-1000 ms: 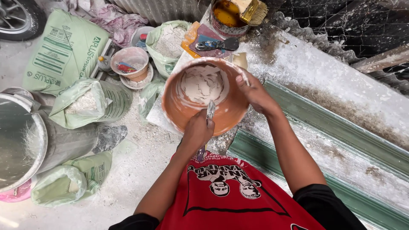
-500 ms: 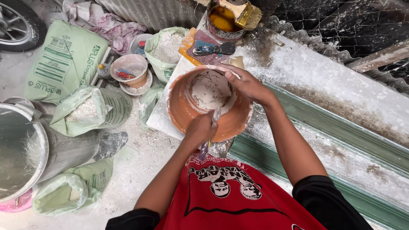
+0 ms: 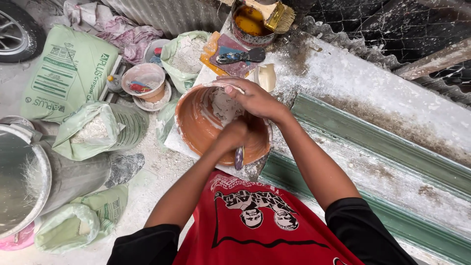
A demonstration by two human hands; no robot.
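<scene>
Taking the orange bowl point(image 3: 206, 128) as the landmark, a large grey bucket point(image 3: 24, 181) stood well to its left at the frame edge, with green powder sacks point(image 3: 68, 78) above and below it, one of them open and showing white powder. Nearer the bowl on that side sat a small plastic tub point(image 3: 144, 79) holding a few tools. The bowl itself rested tilted on the dusty surface point(image 3: 353, 73), its mouth turned toward the left, its inside smeared with pale plaster. The left hand point(image 3: 233, 137) was clenched over the near right part of the bowl, its fingers wrapped around a scraping tool point(image 3: 239, 158) whose end stuck out below the fist, pointing toward the person's chest; the long axis of the tool ran roughly from the bowl's inside toward the body. The right hand point(image 3: 255, 100) lay just above and to the right, its fingers curled over the far rim and gripping it, so the two hands were touching or nearly so, the left one lower and closer to the body. Beyond the bowl lay a putty knife point(image 3: 240, 56) and a tin of amber liquid point(image 3: 250, 22) with a brush point(image 3: 277, 12) across it.
</scene>
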